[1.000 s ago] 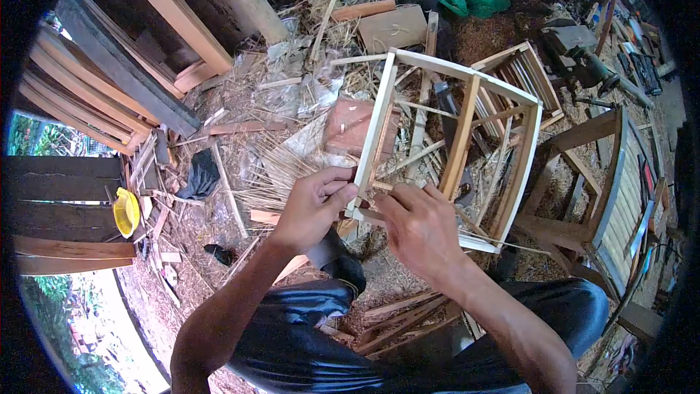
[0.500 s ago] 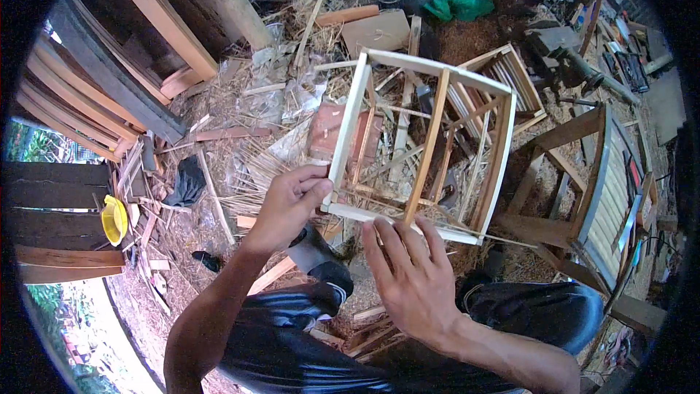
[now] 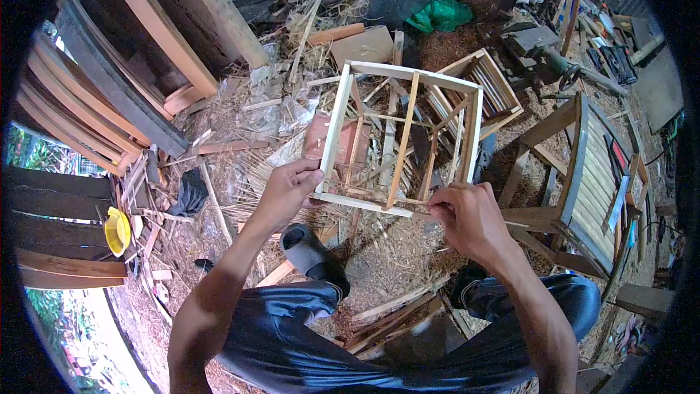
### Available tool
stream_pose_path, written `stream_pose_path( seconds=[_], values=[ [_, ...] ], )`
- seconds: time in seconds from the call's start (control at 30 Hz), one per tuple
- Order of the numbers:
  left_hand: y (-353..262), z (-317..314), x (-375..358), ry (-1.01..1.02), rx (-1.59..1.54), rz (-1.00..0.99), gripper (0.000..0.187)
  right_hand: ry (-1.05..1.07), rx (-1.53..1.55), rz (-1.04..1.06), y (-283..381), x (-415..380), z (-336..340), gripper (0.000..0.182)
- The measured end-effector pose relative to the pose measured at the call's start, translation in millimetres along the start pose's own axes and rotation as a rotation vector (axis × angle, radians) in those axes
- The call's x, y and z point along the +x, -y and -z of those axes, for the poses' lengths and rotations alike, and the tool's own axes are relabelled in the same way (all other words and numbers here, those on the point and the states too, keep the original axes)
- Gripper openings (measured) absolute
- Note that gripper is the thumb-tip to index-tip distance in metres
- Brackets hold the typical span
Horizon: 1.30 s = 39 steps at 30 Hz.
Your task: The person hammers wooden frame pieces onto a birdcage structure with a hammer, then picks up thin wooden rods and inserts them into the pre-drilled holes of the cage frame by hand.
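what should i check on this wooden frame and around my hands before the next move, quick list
1. Left hand gripping the wooden frame: ok, it pinches the near left corner.
2. Right hand gripping the near rail: cannot tell, the contact is mostly hidden.
3. Middle bar reaching from far side to near side: ok.
4. Corner joints tight: cannot tell, too small to judge.
5. Floor clear: not ok, sticks are strewn across it.

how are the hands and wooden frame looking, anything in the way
Left hand pinching wooden frame at near-left corner. Right hand at near-right corner, grip unclear. Slatted box beyond; nothing visibly blocking hands.
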<state>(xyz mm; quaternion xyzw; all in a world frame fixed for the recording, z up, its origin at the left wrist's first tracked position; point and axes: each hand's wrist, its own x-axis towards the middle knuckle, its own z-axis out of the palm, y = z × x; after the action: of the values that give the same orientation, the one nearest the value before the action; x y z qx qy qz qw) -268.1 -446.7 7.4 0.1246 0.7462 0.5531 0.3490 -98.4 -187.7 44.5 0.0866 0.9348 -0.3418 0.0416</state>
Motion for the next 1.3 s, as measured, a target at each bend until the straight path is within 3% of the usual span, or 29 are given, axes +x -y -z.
stream_pose_path(
  seconds=[0.1,0.17,0.2,0.37,0.43,0.53,0.67,0.8,1.0,1.3],
  values=[
    [-3,-1,-5,-0.028,-0.067,0.03,0.031,-0.08,-0.114,0.057,5,-3,0,0.007],
    [-13,-4,-8,-0.029,0.085,0.021,0.031,-0.103,-0.182,0.095,3,-2,-3,0.008],
    [-7,-6,-7,-0.04,-0.039,-0.022,0.032,-0.098,-0.23,0.097,6,-3,-1,0.01],
    [0,-2,-2,-0.02,-0.04,-0.02,0.032,-0.282,-0.13,0.131,24,17,-10,0.018],
    [-6,-5,-4,-0.023,-0.086,0.031,0.026,-0.36,-0.082,0.405,28,34,-19,0.016],
    [-2,-7,-5,-0.025,-0.082,0.042,0.025,-0.41,-0.176,0.487,34,48,-44,0.018],
    [-5,-6,-4,-0.032,0.012,0.037,0.024,-0.265,-0.192,0.459,46,58,-60,0.03],
    [-12,-10,-6,-0.077,-0.02,0.076,0.026,-0.198,-0.202,0.467,44,64,-68,0.031],
    [-1,-7,-4,-0.059,-0.039,0.032,0.028,-0.114,-0.186,0.462,45,63,-66,0.024],
    [2,-11,-5,-0.061,-0.12,-0.033,0.028,-0.156,-0.157,0.517,41,63,-66,0.006]
  ],
)
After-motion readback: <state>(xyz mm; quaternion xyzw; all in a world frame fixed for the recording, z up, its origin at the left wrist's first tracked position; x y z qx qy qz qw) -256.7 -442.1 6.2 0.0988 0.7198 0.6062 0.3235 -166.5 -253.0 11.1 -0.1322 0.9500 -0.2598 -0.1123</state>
